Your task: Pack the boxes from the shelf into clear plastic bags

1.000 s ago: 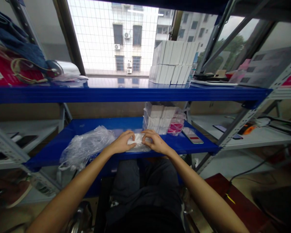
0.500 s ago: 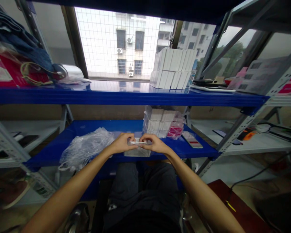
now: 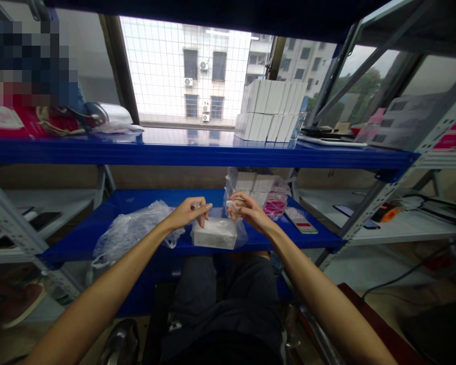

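Note:
A white box (image 3: 215, 237) lies in a clear plastic bag (image 3: 241, 235) at the front edge of the lower blue shelf. My left hand (image 3: 190, 213) is over the box's left side, fingers curled, with a bit of clear plastic showing among them. One of its fingertips reaches down to the box top. To the right, my right hand (image 3: 250, 212) pinches a whitish, crumpled piece of clear plastic above the box's right end. Whether both bits belong to the bag around the box is hard to make out.
Crumpled clear plastic (image 3: 137, 228) lies left of the box. Behind my right hand stand bagged white boxes (image 3: 247, 181), with a phone (image 3: 301, 221) beside them. Stacked white boxes (image 3: 271, 111) stand on the upper blue shelf (image 3: 175, 152), which overhangs the back.
My hands were close together over the box, pinching a whitish strip between them. They have since moved apart, leaving more of the box top and the bag around it visible.

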Motion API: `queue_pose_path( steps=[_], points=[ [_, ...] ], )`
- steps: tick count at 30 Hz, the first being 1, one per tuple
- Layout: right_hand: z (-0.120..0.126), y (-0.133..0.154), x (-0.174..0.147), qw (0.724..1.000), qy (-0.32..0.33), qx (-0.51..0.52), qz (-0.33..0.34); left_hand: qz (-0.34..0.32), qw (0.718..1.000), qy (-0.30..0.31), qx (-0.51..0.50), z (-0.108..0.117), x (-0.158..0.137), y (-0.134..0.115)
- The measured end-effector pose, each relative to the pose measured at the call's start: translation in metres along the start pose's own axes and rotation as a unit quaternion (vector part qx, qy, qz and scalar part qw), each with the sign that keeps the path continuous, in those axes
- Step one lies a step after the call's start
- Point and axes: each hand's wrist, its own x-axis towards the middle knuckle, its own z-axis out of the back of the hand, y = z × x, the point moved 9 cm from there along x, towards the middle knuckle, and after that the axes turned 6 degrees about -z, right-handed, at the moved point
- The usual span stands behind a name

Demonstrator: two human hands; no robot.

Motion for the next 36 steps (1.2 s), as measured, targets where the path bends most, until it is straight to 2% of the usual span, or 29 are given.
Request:
queue_pose_path(
  steps=[3,5,8,10,13,16,18,20,22,23,28,30,32,36],
  points=[
    [-0.027,0.015,-0.007,0.988,0.105,-0.115,0.003,-0.006,0.986,0.089,0.144,-0.009,0.0,-0.007],
    [-0.045,0.023,-0.012,0.957,0.142,-0.249,0.033,-0.023,0.96,0.131,0.248,-0.016,-0.001,-0.007],
    [-0.061,0.027,-0.015,0.891,0.12,-0.431,0.074,-0.002,0.926,0.135,0.352,-0.02,-0.001,0.003],
    [-0.063,0.021,-0.014,0.847,0.092,-0.519,0.064,0.016,0.906,0.12,0.406,-0.02,-0.003,0.011],
    [-0.053,0.004,-0.009,0.793,0.048,-0.608,0.001,0.024,0.88,0.088,0.467,-0.015,-0.007,0.019],
    [-0.03,-0.017,-0.006,0.76,0.008,-0.64,-0.109,0.047,0.866,0.096,0.488,-0.01,-0.014,0.038],
    [-0.017,-0.031,-0.007,0.75,0.01,-0.638,-0.172,0.063,0.872,0.103,0.473,-0.006,-0.018,0.054],
    [-0.007,-0.045,-0.009,0.746,0.023,-0.631,-0.21,0.069,0.893,0.092,0.434,-0.002,-0.02,0.068],
    [0.003,-0.057,-0.011,0.75,0.033,-0.622,-0.224,0.071,0.917,0.071,0.386,0.002,-0.02,0.08],
    [0.007,-0.064,-0.012,0.76,0.04,-0.609,-0.221,0.073,0.928,0.066,0.359,0.003,-0.02,0.086],
    [0.021,-0.104,-0.013,0.879,0.083,-0.437,-0.169,0.065,0.974,0.047,0.21,0.001,-0.019,0.111],
    [0.03,-0.118,-0.012,0.91,0.069,-0.38,-0.153,0.042,0.976,0.027,0.212,-0.001,-0.02,0.115],
    [0.037,-0.128,-0.012,0.928,0.051,-0.342,-0.139,0.033,0.967,0.006,0.252,-0.003,-0.022,0.12],
    [0.051,-0.132,-0.017,0.959,0.041,-0.252,-0.123,0.071,0.952,0.0,0.296,-0.006,-0.026,0.132]
  ],
)
